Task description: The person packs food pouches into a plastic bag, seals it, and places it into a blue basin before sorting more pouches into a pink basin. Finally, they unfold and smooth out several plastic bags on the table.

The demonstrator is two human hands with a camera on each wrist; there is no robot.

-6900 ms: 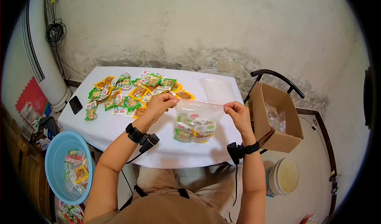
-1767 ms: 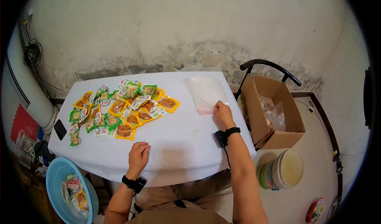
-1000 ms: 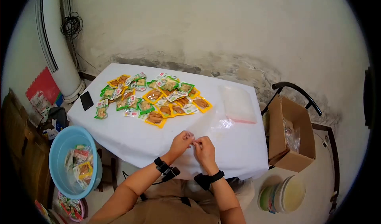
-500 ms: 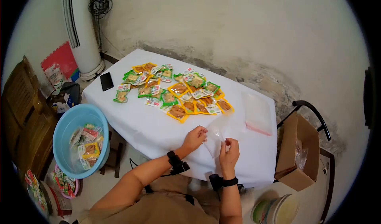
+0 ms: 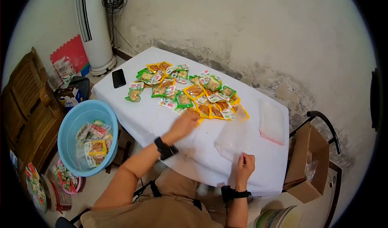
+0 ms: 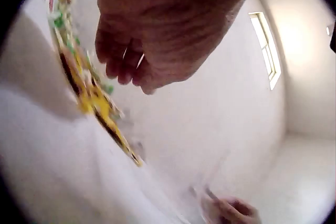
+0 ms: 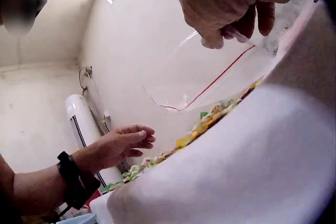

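Observation:
My right hand (image 5: 245, 165) pinches the edge of a clear zip bag (image 5: 231, 142) over the front right of the table. In the right wrist view a red line runs along the bag's mouth, which hangs from the thumb and fingers. My left hand (image 5: 184, 125), blurred in the head view, is over the near edge of a pile of small snack packs (image 5: 194, 91). Its fingers are loosely bent with nothing in them in the left wrist view. The packs are sealed, some yellow-edged with brown pieces, others green-edged with pale pieces.
A stack of clear bags (image 5: 271, 121) lies at the table's right side, and a phone (image 5: 119, 78) at its left corner. A blue basin (image 5: 66, 137) with packs stands left. On the right are a cardboard box (image 5: 305, 163) and a bucket (image 5: 279, 219).
The filled bag held earlier is out of sight. My right hand took an empty bag from the stack, both hands handled it, then the left let go and moved to the packs. The view swung left.

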